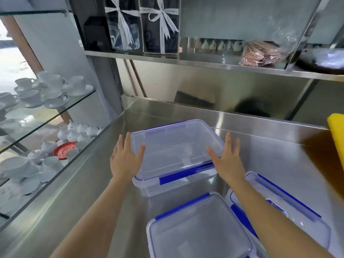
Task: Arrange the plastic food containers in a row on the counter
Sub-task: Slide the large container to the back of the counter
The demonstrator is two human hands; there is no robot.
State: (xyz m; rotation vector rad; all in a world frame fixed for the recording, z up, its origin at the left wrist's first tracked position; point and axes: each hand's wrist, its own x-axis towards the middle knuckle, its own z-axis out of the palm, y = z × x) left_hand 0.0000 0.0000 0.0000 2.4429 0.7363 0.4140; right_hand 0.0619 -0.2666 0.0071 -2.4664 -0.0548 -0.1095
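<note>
Three clear plastic containers with blue-latched lids stand on the steel counter (270, 164). The farthest container (176, 146) rests in the middle of the counter. My left hand (125, 157) lies flat against its left side with the thumb on the lid. Against its right side is my right hand (228, 159), thumb also on the lid. Both hands have straight, spread fingers that do not wrap around it. A second container (199, 228) sits near the bottom edge. The third container (290, 211) sits to its right, partly under my right forearm.
A glass display case (46, 112) with white cups, saucers and a red saucer runs along the left. A steel shelf (204, 62) above the counter holds ribboned gift boxes and a bag of biscuits. A yellow object (337, 135) sits at the right edge.
</note>
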